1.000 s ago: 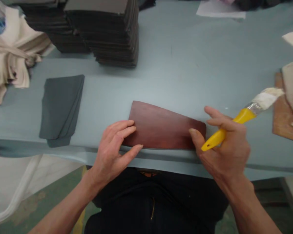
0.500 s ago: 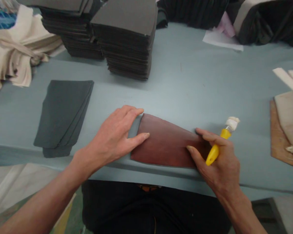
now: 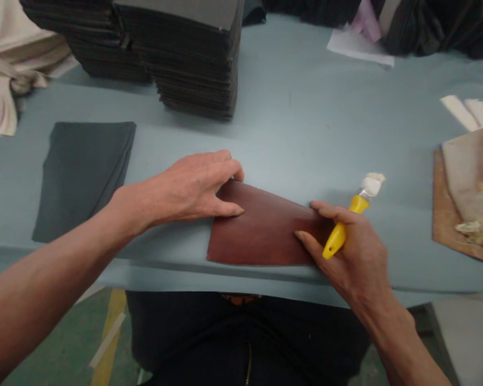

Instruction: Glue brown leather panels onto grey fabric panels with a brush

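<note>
A reddish-brown leather piece (image 3: 257, 228) lies flat at the table's near edge, wide at its left end and narrower to the right. My left hand (image 3: 189, 185) grips its far left corner, with the thumb on top and the fingers bent at the far edge. My right hand (image 3: 354, 241) has its thumb on the narrow end, with a finger along the far edge. A brush with a yellow handle (image 3: 337, 240) is tucked in that same hand. Its white-coated tip points up and away, above the table.
Dark grey cut pieces (image 3: 84, 171) lie fanned at the left, partly behind my left forearm. Tall stacks of dark sheets (image 3: 193, 69) stand at the back left, near beige cloth (image 3: 0, 102). On the right is a brown board (image 3: 443, 209) with a pale, crusted piece on it.
My left hand has shifted to the far left corner of the leather piece, and its fingers have bent in. My right hand keeps the brush and the narrow end. The whole view has shifted slightly.
</note>
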Available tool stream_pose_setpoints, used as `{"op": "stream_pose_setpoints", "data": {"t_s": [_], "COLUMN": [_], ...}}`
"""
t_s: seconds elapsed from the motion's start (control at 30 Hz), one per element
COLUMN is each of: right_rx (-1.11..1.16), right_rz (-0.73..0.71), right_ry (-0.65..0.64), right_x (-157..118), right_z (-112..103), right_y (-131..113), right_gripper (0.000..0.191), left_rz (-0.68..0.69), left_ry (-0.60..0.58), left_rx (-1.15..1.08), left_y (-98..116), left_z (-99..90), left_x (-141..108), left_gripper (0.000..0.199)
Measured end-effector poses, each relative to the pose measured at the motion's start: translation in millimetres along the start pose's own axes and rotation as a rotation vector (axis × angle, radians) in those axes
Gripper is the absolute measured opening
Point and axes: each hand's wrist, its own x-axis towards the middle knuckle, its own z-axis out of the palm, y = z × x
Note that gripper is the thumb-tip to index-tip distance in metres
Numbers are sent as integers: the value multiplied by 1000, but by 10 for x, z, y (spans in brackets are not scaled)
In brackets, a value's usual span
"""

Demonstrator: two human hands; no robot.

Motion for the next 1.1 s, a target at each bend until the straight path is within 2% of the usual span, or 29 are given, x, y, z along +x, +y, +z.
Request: {"op": "stream_pose_setpoints", "data": {"t_s": [0.13, 0.33, 0.43, 0.53, 0.7, 0.9, 1.0, 1.1], "right_rx": [18, 21, 36, 46, 82, 80, 109, 166], "right_rz": [-9, -56, -74, -56, -28, 17, 21, 1], "right_ry": [-21, 44, 77, 83, 99, 114, 131, 192], "right_x": [13, -1, -5, -8, -16, -22, -23, -31], "right_z": [-8, 42, 69, 91, 129, 182, 210, 227], "right_y": [9, 15, 28, 41, 51, 81, 104, 118], "right_gripper": [40, 39, 39, 38, 37, 40, 40, 43], "left_rz": [-24, -99, -144, -231, -454, -542, -549, -547], "left_ry": [-13, 1, -10, -9, 50, -5, 33, 133], "left_rx": [-28, -161, -281, -494, -902, -1164, -1236, -1301], "left_y": [42, 103, 113, 120, 182, 360, 460, 538], "left_z": [-52, -124, -136, -109, 43, 357, 459, 477], "left_x": [19, 41, 54, 43, -132, -439, -467, -418], "left_gripper": [31, 22, 22, 27, 41, 55, 56, 49]}}
